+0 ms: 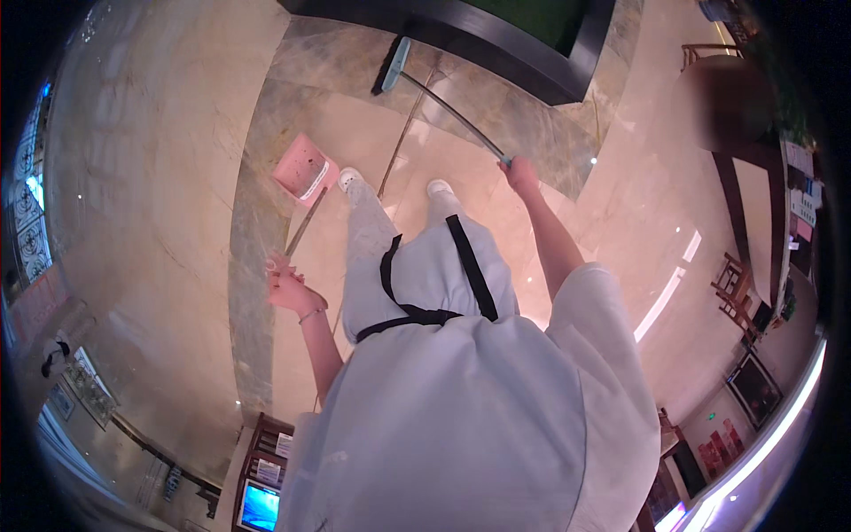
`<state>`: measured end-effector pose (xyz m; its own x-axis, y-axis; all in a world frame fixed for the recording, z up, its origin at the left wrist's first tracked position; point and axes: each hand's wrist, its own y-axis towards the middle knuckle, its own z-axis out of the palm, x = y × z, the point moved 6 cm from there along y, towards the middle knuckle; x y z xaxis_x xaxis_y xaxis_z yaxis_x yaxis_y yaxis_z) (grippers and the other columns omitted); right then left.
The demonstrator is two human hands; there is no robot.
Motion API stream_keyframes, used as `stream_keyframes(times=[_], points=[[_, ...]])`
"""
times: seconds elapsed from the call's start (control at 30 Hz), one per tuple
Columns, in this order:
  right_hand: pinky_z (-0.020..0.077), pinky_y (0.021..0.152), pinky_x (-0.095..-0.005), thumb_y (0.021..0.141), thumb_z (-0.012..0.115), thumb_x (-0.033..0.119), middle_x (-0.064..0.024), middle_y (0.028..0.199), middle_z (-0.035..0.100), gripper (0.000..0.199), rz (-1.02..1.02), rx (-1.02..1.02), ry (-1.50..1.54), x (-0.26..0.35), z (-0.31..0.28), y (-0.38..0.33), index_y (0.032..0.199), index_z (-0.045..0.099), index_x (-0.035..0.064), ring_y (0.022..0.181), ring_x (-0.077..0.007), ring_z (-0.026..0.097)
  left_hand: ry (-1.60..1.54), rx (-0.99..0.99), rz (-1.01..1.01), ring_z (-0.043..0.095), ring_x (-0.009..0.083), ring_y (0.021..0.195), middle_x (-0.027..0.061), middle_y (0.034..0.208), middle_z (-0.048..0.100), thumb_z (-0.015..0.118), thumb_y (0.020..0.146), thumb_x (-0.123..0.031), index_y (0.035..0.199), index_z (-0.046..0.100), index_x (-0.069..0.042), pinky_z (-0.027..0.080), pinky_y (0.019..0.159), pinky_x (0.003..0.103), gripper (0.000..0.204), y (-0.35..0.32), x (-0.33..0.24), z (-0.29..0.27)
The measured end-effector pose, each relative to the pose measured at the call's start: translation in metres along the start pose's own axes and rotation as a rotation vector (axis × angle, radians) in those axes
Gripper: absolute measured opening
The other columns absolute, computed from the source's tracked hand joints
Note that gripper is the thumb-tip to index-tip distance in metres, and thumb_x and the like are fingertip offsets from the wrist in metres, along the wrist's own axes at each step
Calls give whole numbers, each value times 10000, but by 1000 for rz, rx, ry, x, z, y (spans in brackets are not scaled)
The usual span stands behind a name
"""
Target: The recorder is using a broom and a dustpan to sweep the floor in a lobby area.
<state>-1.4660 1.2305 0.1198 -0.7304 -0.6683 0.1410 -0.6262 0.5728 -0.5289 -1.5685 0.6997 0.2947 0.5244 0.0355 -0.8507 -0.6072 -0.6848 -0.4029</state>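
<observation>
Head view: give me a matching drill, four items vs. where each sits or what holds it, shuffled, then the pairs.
Things:
1. broom
2. pink dustpan
3. white shoes
4. black-framed green mat

Places:
A. at the top, past the broom head
B. handle gripped by the left hand
C. on the marble floor, between dustpan and broom
D. handle gripped by the right hand

Pairs: 1-D, 2-B, 3-C, 4-A

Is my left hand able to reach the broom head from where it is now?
Probably not. The left hand grips the pink dustpan's handle, and the broom head lies far ahead on the floor, at the end of the pole held by the right hand.
</observation>
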Motion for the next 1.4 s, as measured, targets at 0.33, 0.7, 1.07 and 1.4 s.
stream_keyframes(times=[0.33,0.7,1.07,1.4], points=[[426,348,-340,774,532,484,-95,443,489,557,368,406,248,-201,10,-92,553,491,-25,359,-211,505,-38,-3,-38,366,57,491,32,753,579,468,643,52,659,532,-42,283,438,177,114,-103,15,1],[487,492,-456,765,537,392,-161,679,577,429,707,416,265,-349,54,-310,787,546,-36,566,-287,584,-106,138,-100,424,20,597,95,1083,571,540,662,2,638,491,-58,262,452,171,81,-200,72,-25],[474,677,-415,721,556,387,-196,791,604,411,245,118,-140,-370,-18,-289,782,601,-16,777,-329,590,-58,9,-99,395,50,472,29,661,539,549,659,-16,675,562,-2,313,406,182,24,-322,173,-144],[480,674,-429,799,447,497,-212,791,602,536,-60,443,-97,-309,12,-229,818,599,-17,777,-344,592,196,-27,33,376,69,393,9,502,464,524,637,2,647,612,17,321,353,211,90,-394,250,-208]])
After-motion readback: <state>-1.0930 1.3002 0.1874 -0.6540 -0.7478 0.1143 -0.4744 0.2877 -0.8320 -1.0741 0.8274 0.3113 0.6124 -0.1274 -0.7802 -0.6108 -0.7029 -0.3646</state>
